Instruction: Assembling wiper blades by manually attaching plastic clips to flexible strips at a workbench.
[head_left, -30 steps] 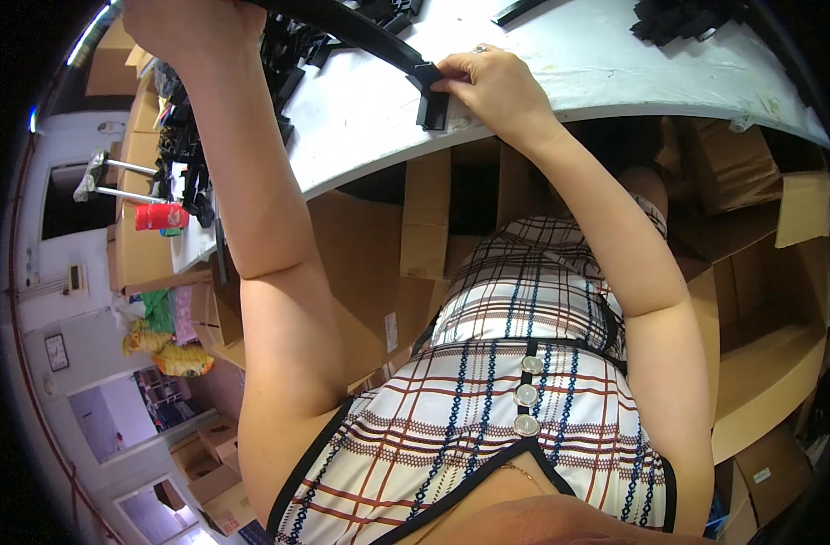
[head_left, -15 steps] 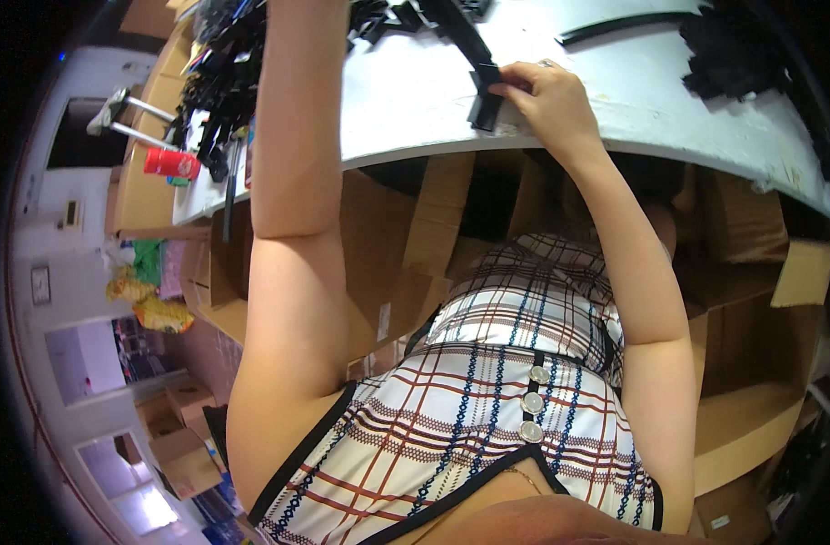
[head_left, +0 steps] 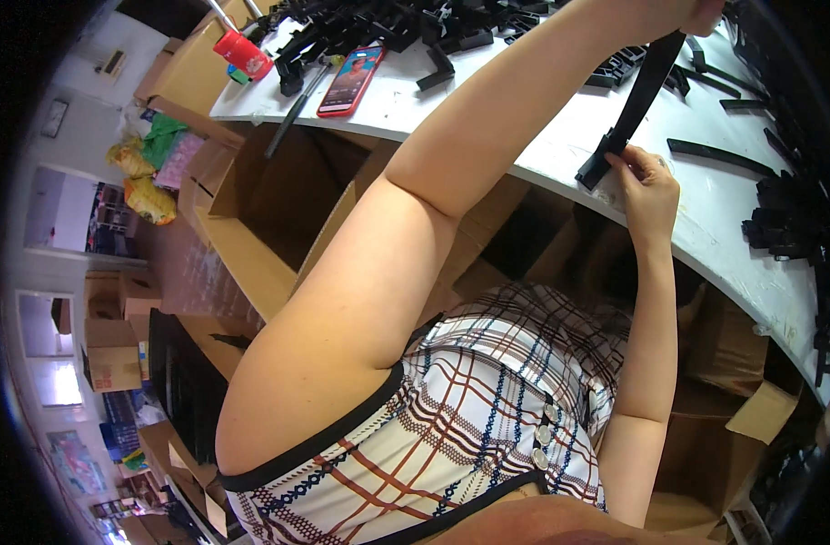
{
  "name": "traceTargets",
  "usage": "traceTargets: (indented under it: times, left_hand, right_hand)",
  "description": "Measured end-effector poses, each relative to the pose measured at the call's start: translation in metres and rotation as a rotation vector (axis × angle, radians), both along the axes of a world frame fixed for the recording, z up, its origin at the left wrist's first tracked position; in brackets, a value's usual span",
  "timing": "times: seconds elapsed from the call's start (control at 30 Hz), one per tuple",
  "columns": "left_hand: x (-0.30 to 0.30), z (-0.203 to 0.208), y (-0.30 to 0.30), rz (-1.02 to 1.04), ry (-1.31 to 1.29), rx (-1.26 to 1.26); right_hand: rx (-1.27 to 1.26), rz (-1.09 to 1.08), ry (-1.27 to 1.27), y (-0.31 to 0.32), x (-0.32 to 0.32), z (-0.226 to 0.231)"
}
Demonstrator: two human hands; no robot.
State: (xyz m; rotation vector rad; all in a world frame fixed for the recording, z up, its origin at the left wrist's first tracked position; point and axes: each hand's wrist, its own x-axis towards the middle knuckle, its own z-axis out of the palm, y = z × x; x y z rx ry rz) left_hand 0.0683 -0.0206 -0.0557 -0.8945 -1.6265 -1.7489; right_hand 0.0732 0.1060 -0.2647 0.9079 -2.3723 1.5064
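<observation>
A long black plastic strip (head_left: 640,102) slants over the white table, with a small black end piece (head_left: 599,163) at its near end, close to the table's front edge. My right hand (head_left: 649,193) pinches that near end between thumb and fingers. Stretched far forward and to the right, my left hand (head_left: 704,18) is closed at the strip's far end; the upper frame edge cuts off part of it. The forearm crosses above the table and hides some of the black parts there.
Black plastic parts (head_left: 378,25) are heaped at the back left, and more strips (head_left: 719,156) lie at the right. A red-cased phone (head_left: 352,82), a dark rod-like tool (head_left: 297,109) and a red can (head_left: 242,54) are at the left. Cardboard boxes (head_left: 251,245) stand below the table edge.
My view has swung to the right, bringing the phone and right-hand parts into sight. My left hand, out of frame before, now shows at the strip's far end. The right hand still pinches the near end.
</observation>
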Motion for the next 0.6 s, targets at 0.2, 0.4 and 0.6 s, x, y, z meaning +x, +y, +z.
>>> traceTargets:
  times: [0.2, 0.4, 0.6]
  left_hand:
    - [-0.006, 0.008, 0.009, 0.017, -0.079, -0.009]
    - [-0.012, -0.004, 0.005, 0.021, -0.067, -0.047]
    - [0.003, -0.057, 0.002, 0.160, -0.145, 0.036]
  right_hand:
    - [-0.056, 0.038, 0.007, 0.000, -0.001, 0.003]
    - [0.001, 0.011, 0.067, -0.001, 0.000, 0.003]
    - [0.008, 0.005, 0.073, -0.004, 0.001, 0.005]
